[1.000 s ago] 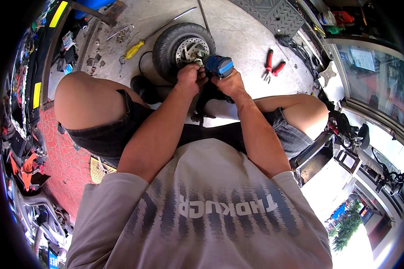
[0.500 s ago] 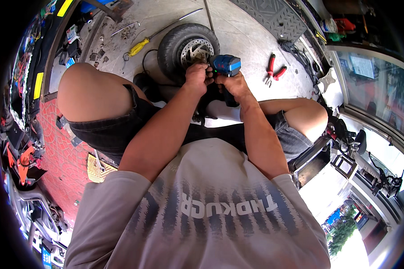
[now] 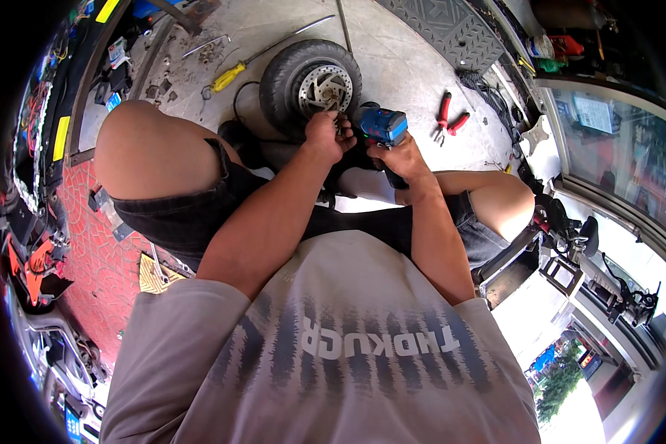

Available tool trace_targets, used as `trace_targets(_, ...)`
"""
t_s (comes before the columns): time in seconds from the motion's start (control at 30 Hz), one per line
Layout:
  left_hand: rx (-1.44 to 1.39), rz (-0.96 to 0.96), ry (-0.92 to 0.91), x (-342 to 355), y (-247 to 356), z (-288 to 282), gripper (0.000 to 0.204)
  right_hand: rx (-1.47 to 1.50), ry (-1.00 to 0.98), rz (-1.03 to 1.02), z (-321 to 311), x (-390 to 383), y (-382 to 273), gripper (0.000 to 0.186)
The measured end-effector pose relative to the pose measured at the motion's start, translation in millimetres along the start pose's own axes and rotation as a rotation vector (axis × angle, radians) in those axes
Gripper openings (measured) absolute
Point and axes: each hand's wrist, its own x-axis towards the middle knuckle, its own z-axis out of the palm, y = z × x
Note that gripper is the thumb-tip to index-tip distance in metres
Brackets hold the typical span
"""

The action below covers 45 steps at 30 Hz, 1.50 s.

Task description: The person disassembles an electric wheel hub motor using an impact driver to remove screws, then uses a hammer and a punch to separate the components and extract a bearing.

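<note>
The small wheel with a black rubber tire (image 3: 280, 78) and slotted silver metal brake disc (image 3: 325, 78) lies at the far middle, just beyond the left hand (image 3: 330, 137), the nearer of the two. That hand's fingers are curled near the hub; whether they pinch something, I cannot tell. To its right, the right hand (image 3: 398, 155) is wrapped around the handle of a blue-and-black cordless power driver (image 3: 382, 124), whose head runs left to right, nose leftward. Farther right lie red-handled metal pliers (image 3: 444, 117); left of the wheel, a yellow-handled screwdriver (image 3: 228, 77).
</note>
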Motion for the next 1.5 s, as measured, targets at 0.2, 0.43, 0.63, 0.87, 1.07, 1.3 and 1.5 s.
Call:
trace_targets(0.2,0.030,0.081,-0.004,0.1,4.2,-3.3,0.018,-0.130,-0.002,-0.032,0.0,-0.3,-1.3,0.024)
trace_targets(0.43,0.057,0.054,0.162,-16.8,25.9,5.5,0.019,-0.390,0.072,-0.164,13.9,10.6,19.1,0.032)
trace_targets(0.63,0.063,0.153,0.153,-0.7,24.4,0.7,0.015,-0.182,0.013,-0.055,22.2,11.7,10.7,0.032)
trace_targets(0.87,0.052,0.114,0.168,1.0,26.1,2.8,0.016,-0.168,0.023,-0.070,19.9,12.0,15.0,0.030)
trace_targets(1.07,0.122,0.200,0.168,-2.4,20.9,11.0,0.015,-0.135,0.011,-0.086,17.0,15.0,20.3,0.028)
trace_targets(1.3,0.016,0.168,0.138,3.0,21.4,4.8,0.014,-0.123,0.026,-0.163,17.4,9.9,13.3,0.026)
trace_targets(1.5,0.131,0.269,0.136,-7.7,21.1,12.3,0.015,-0.078,0.011,-0.134,18.6,9.2,10.4,0.026)
